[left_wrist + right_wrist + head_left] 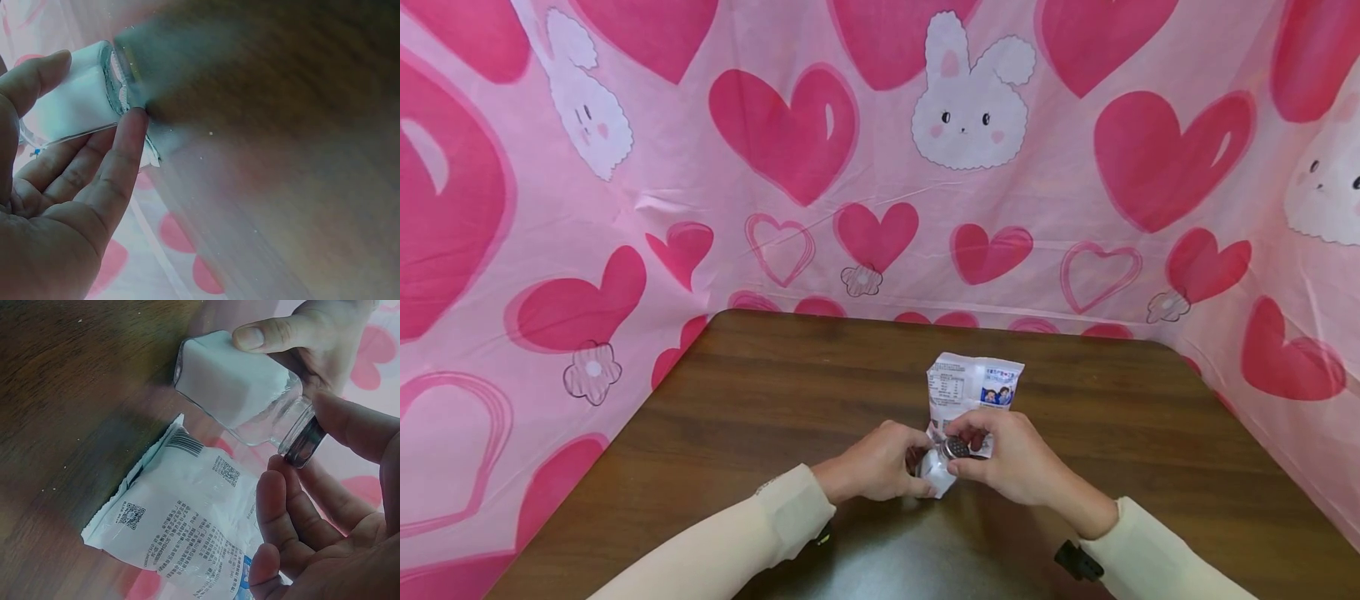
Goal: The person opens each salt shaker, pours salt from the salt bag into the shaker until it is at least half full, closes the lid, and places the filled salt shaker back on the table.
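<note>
A square glass shaker (936,475), mostly filled with white grains, stands on the table with a slight tilt in the head view. My left hand (883,462) grips its body from the side, thumb along one face in the right wrist view. The thumb and fingers of my right hand (1018,458) pinch the perforated metal cap (305,442) at the shaker's neck. Just behind both hands is a white printed packet (951,387), with barcodes and small text visible in the right wrist view. My right hand hides part of the packet.
The brown wooden table (790,375) carries a few scattered white grains near the shaker. Pink cloth (880,183) with hearts and rabbits hangs along the table's back and both sides.
</note>
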Demonstrator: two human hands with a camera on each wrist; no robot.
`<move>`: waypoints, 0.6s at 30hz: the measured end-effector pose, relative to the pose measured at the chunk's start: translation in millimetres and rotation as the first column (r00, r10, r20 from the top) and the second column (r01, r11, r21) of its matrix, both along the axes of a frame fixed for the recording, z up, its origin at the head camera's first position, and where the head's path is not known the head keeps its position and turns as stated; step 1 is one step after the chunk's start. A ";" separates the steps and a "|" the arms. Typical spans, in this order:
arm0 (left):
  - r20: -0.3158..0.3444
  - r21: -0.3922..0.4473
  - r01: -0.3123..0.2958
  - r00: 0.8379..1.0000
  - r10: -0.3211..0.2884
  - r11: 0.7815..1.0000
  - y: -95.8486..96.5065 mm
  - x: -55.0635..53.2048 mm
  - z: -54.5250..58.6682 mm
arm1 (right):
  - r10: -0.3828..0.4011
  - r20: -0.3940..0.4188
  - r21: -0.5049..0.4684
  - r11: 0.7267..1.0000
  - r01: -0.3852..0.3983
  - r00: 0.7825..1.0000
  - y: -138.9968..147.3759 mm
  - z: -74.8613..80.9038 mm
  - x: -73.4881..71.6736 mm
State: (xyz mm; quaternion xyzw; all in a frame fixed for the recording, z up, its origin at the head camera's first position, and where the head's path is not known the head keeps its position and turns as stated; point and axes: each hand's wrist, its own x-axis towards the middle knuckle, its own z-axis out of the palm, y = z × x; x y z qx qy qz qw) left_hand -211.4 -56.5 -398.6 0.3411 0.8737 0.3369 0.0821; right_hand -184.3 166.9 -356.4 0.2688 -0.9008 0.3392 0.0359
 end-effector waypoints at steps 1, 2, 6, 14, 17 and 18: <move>0.003 0.000 0.000 1.000 0.000 1.000 0.1 0.3 0.4 | -0.007 0.002 0.002 1.000 0.007 1.000 0.2 0.2 0.1; 0.008 0.000 0.000 1.000 0.000 1.000 0.1 0.2 0.6 | -0.015 0.006 0.003 1.000 0.015 1.000 0.4 0.3 0.2; 0.010 -0.006 0.002 1.000 -0.002 1.000 0.4 1.0 1.6 | -0.044 0.020 0.002 0.999 0.044 0.999 0.7 -0.2 0.8; -0.002 -0.019 0.003 1.000 -0.003 1.000 1.7 2.2 3.1 | -0.112 0.027 -0.004 0.994 0.112 0.993 -2.2 -1.8 4.5; -0.007 -0.016 0.005 1.000 -0.005 1.000 2.4 2.4 3.0 | -0.150 0.029 0.003 0.989 0.150 0.988 -4.0 -1.6 6.4; -0.009 -0.015 0.004 1.000 -0.004 1.000 2.6 2.3 3.0 | -0.162 0.025 0.007 0.987 0.162 0.986 -4.5 -1.7 7.1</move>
